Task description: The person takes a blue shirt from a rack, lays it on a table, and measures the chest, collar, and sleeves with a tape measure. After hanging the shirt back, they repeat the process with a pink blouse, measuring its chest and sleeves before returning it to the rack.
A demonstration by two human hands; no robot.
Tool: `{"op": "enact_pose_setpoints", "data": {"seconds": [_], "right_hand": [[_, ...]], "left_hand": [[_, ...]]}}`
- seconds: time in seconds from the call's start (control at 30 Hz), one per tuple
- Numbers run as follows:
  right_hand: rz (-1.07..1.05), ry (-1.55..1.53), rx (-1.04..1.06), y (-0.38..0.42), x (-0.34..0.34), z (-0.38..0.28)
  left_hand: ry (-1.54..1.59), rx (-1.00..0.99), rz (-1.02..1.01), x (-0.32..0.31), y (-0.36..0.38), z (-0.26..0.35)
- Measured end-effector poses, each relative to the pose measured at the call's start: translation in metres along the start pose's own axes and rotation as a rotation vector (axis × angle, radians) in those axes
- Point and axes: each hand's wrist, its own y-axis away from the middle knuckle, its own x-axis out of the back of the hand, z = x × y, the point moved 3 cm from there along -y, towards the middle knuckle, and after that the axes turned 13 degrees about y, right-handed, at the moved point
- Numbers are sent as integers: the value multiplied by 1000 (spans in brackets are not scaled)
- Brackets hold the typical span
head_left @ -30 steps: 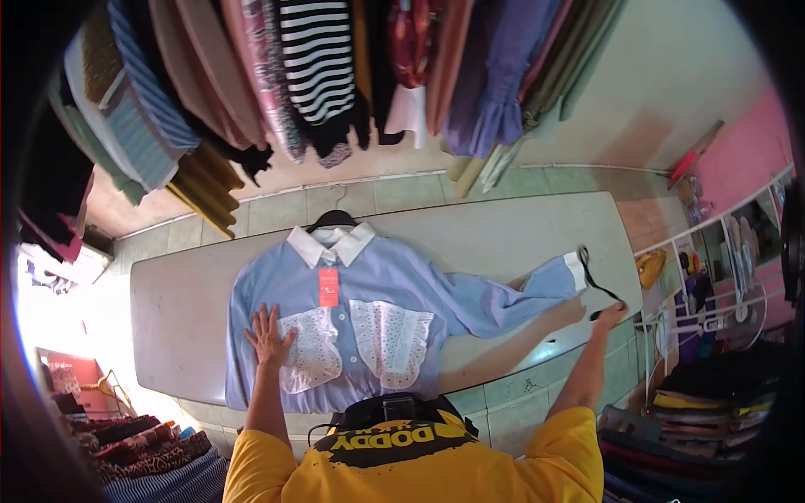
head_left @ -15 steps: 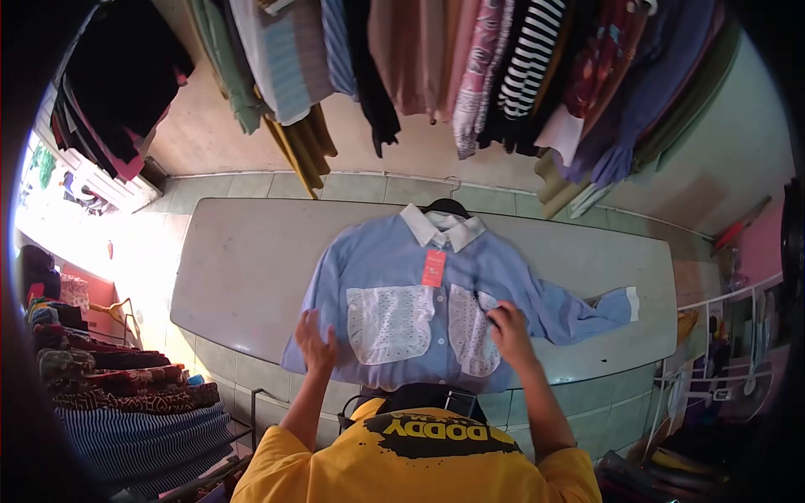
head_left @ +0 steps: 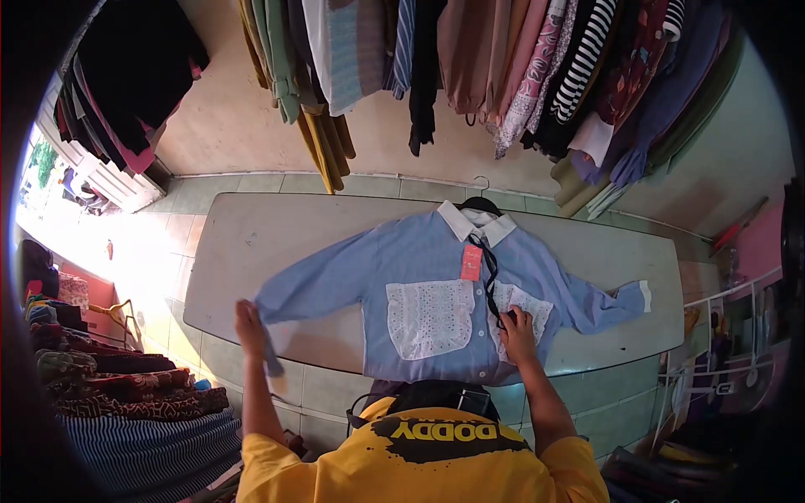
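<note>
A blue long-sleeved shirt with a white collar and white lace pockets lies front up on the table, on a black hanger. My left hand is closed on the end of the shirt's sleeve, pulled out to the left past the table's front edge. My right hand rests over the lace pocket on the other side, fingers closed on a thin black cord. That cord runs from the collar down across the placket, beside a red tag.
The grey table spans the middle. Hanging garments line the wall beyond it. Folded clothes are stacked at the lower left, and a white wire rack stands at the right.
My left hand has moved left and drawn the sleeve out sideways. The black cord now stretches from the collar to my right hand. The view has shifted slightly, too.
</note>
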Motion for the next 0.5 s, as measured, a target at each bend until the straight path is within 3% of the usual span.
{"op": "enact_pose_setpoints", "data": {"seconds": [0.1,0.17,0.2,0.27,0.3,0.4,0.43,0.5], "right_hand": [[-17,11,-12,0,3,0],[-28,20,-17,0,4,-1],[-26,29,-42,1,-1,1],[-19,-4,-19,1,-8,5],[23,-4,-21,1,-10,7],[178,-13,13,-6,-10,-18],[150,-35,47,-8,-13,-27],[109,-20,110,-10,-18,-43]], "left_hand": [[-251,-30,-46,17,-50,-24],[-510,35,-199,12,-67,-43],[-498,18,-217,1,-66,-46],[-598,-264,131,-24,-47,-39],[-466,-231,39,-48,-37,-40],[-242,-376,-298,-133,30,-3],[-172,-270,-499,-152,53,21],[-154,-313,-598,-176,93,61]]}}
